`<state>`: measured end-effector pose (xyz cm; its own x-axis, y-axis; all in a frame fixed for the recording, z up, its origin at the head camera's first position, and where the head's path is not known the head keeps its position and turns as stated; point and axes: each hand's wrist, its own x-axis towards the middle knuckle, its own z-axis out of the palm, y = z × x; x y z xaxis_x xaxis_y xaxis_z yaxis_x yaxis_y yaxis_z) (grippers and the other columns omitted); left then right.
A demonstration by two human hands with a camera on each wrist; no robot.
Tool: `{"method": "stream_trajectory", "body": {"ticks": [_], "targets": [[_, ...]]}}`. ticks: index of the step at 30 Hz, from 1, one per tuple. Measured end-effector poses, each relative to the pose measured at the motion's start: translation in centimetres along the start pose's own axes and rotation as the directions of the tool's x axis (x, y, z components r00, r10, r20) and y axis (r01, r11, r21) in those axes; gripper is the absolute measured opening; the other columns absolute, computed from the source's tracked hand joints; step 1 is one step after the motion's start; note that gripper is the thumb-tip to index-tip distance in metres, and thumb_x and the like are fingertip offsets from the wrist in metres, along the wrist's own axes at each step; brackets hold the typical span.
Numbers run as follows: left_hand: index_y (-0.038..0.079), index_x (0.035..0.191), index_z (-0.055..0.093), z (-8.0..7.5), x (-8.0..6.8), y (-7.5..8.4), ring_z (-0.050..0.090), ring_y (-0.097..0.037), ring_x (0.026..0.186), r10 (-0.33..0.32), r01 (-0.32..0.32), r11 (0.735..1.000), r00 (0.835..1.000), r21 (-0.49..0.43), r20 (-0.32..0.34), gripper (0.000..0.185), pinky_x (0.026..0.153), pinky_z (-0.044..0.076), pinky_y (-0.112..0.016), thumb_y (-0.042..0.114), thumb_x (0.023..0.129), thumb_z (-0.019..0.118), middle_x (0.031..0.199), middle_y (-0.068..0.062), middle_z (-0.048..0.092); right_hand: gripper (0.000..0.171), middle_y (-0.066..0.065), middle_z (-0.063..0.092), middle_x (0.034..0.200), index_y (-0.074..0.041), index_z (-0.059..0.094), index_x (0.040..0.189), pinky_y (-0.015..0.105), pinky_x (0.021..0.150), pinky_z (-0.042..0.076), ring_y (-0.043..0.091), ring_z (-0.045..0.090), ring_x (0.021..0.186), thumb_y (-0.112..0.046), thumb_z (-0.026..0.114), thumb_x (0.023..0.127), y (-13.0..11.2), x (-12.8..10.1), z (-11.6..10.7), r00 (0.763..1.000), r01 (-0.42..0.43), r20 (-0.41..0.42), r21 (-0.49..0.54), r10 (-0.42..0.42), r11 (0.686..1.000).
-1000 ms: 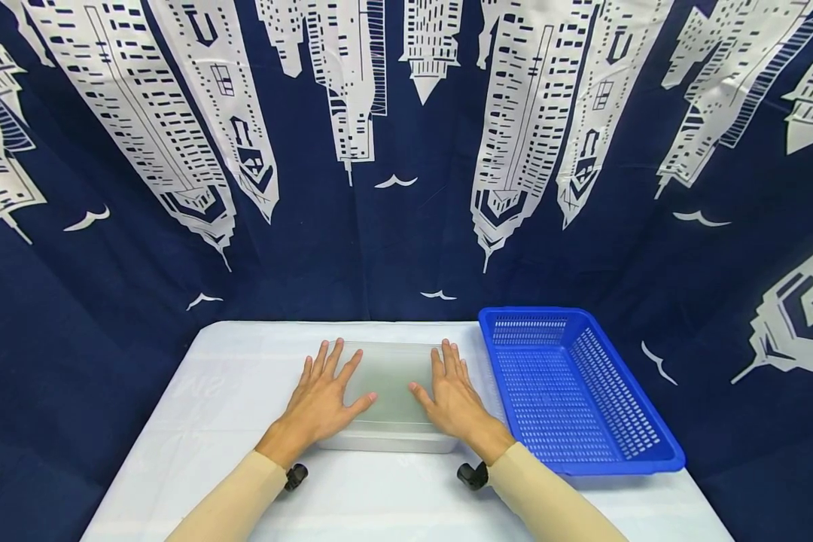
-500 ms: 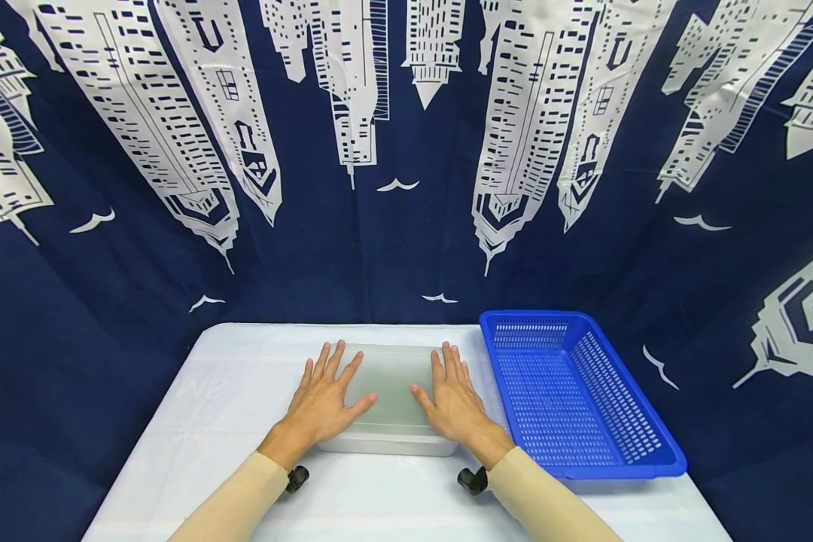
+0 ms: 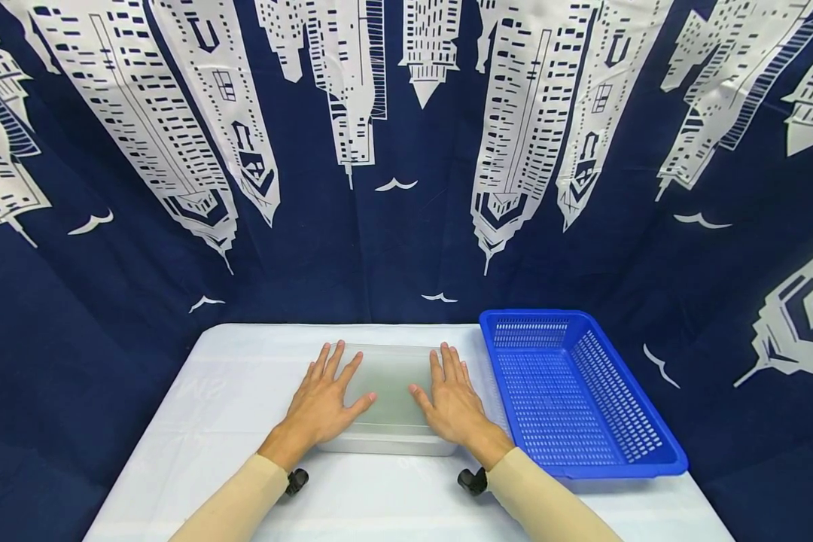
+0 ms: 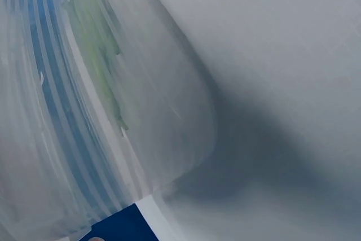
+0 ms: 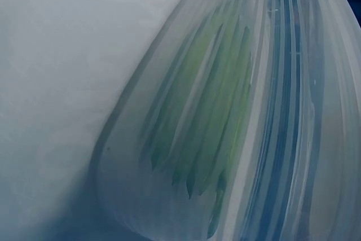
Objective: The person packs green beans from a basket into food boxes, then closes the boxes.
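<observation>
A whitish, see-through rectangular container (image 3: pixel 388 443) with a clear ribbed lid (image 3: pixel 391 385) sits at the middle of the table. My left hand (image 3: pixel 320 405) lies flat on the lid's left side, fingers straight and spread, thumb pointing inward. Flat on the right side lies my right hand (image 3: pixel 457 405), its fingers also straight. The right wrist view shows long green pieces with pointed ends (image 5: pixel 203 117) through the container's cloudy wall; their kind is unclear. More green (image 4: pixel 98 55) shows blurred in the left wrist view. Most of each hand is hidden from its own wrist camera.
A blue perforated plastic basket (image 3: pixel 650 461) stands right of the container, close beside my right hand. Everything stands on a white-covered table (image 3: pixel 196 421). Behind it hangs a dark blue cloth (image 3: pixel 352 248) with white skyscraper and bird prints.
</observation>
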<state>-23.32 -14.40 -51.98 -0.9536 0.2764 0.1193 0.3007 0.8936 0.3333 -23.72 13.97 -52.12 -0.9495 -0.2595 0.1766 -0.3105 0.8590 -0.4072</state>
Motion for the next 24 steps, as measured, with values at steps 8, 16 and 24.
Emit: {"method": "stream_trajectory", "body": {"ticks": [8,16,24], "targets": [[0.025,0.185,0.037,0.37,0.13,-0.18,0.0,-0.042,0.186,-0.005,0.005,1.0,1.0,-0.009,-0.006,0.091,0.139,0.039,-0.07,0.077,0.112,0.054,0.198,-0.016,0.013,0.084,0.035,0.02,0.191,0.011,0.034,0.177,0.067,0.147,0.022,0.053,0.02,0.181,-0.046,0.058,0.121,0.1,0.08,0.2,1.0,-0.002,-0.006,-0.002,0.002,1.0],[0.026,0.185,0.038,0.35,0.44,0.21,0.004,-0.043,0.186,0.006,-0.006,1.0,1.0,0.008,-0.013,0.091,0.129,0.051,-0.071,0.078,0.112,0.054,0.198,-0.015,0.014,0.083,0.034,0.023,0.191,0.01,0.036,0.177,0.066,0.146,0.024,0.053,0.021,0.181,-0.046,0.059,0.12,0.34,0.03,-0.1,1.0,-0.015,-0.01,-0.01,0.015,1.0],[0.026,0.184,0.039,0.39,0.15,-0.16,0.004,-0.043,0.186,-0.01,0.01,1.0,1.0,0.008,-0.014,0.092,0.132,0.048,-0.069,0.079,0.111,0.053,0.198,-0.015,0.014,0.082,0.032,0.023,0.191,0.008,0.037,0.177,0.067,0.146,0.024,0.052,0.021,0.181,-0.046,0.06,0.12,-0.03,0.16,0.17,1.0,-0.015,-0.016,0.014,0.015,1.0]]}}
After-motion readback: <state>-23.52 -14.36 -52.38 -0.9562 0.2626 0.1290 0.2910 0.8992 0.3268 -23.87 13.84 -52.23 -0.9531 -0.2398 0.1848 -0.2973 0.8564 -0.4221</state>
